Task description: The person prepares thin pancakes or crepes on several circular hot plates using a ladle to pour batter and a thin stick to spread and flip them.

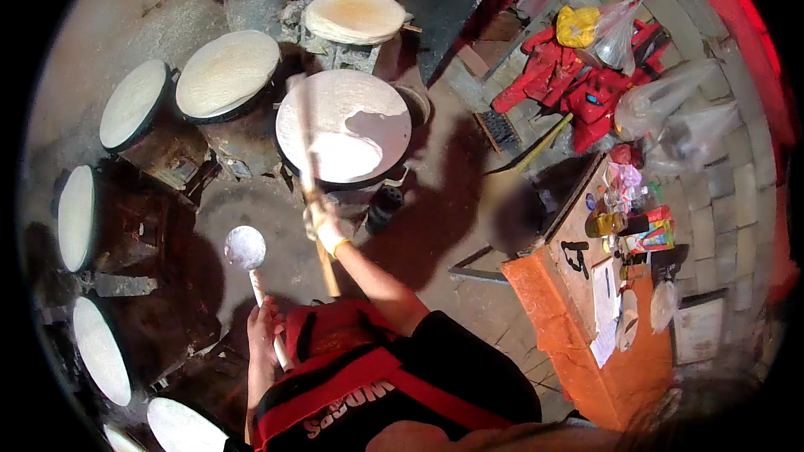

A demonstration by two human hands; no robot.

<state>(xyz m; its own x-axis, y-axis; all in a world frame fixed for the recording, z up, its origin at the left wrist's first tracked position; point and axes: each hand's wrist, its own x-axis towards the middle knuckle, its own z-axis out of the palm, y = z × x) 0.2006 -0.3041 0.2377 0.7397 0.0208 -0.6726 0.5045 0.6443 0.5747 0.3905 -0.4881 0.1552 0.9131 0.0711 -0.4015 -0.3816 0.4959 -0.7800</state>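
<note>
My right hand (325, 226), in a pale glove, grips a long wooden stick (303, 142) that reaches out over the round griddle (381, 117) straight ahead. A thin white sheet of batter (335, 155) covers most of that griddle, with a bare patch on its right side. My left hand (264, 326) holds the white handle of a round flat ladle (245, 248), which hovers low to the left of the griddle. A red and black apron covers my chest at the bottom.
Several more round griddles with white sheets curve along the left (226, 71) (132, 103) (77, 218) (100, 350). A stack of finished sheets (354, 13) sits behind. An orange table (553, 310) with bottles and papers stands to the right; red clothes and plastic bags (586, 75) lie beyond.
</note>
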